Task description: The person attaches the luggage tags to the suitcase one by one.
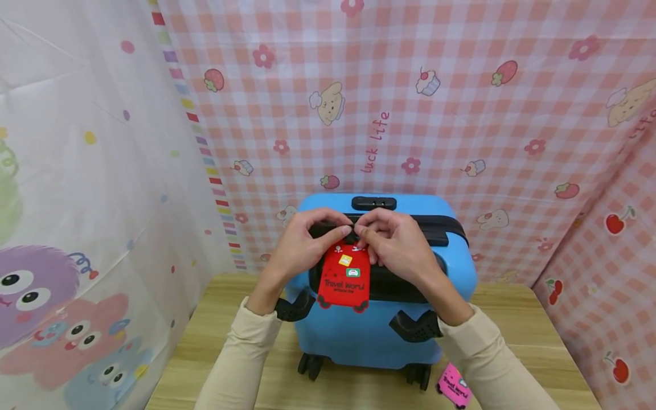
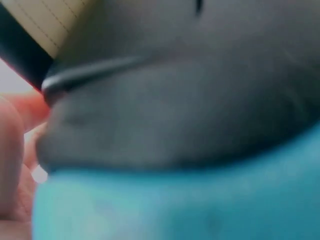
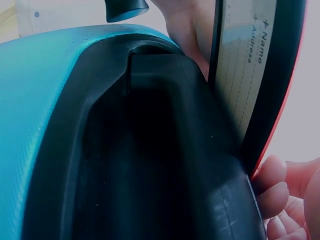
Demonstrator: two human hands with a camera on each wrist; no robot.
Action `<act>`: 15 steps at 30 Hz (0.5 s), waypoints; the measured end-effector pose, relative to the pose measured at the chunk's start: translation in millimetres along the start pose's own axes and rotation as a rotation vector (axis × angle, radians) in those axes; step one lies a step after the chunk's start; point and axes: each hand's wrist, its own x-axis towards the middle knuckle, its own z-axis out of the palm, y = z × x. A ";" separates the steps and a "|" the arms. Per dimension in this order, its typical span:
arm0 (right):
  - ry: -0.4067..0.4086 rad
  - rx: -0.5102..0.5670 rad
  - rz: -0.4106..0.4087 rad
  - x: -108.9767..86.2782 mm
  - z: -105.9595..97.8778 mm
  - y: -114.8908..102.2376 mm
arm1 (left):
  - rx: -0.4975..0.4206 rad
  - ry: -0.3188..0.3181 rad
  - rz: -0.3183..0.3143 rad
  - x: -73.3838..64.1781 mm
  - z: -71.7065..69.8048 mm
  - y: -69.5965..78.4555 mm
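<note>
On my feed, the left hand (image 1: 303,245) brings its thumb and forefinger together in a pinch, no real gap showing, on the black strap (image 1: 352,235). The right hand (image 1: 402,247) does much the same from the other side, thumb and bent forefinger nearly tip to tip on it, its other fingers curled under.

Below them hangs the red tag (image 1: 344,279), in front of the suitcase (image 1: 366,336), by the black handle (image 3: 215,170); my right wrist view catches its name card (image 3: 247,55) (my left one is mostly blur). I'd judge the attaching partway done: the tag is in place at the handle, but I can't tell whether the strap is looped through or fastened, so closing it may be what's left.

Further out, the pink tag (image 1: 454,386) lies loose on the surface (image 1: 528,324), near the suitcase's lower right corner and in from the surface's right edge. The suitcase stands toward the back edge, with a checked cloth (image 1: 441,131) behind.
</note>
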 end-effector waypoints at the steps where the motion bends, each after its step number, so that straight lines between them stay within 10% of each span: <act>1: 0.001 -0.001 0.000 -0.1 0.0 0.1 | 0.008 0.006 0.012 -0.8 -0.2 -0.7; 15: 0.011 -0.012 -0.015 -1.4 0.6 -0.2 | 0.285 0.074 0.147 -11.7 -5.9 -13.3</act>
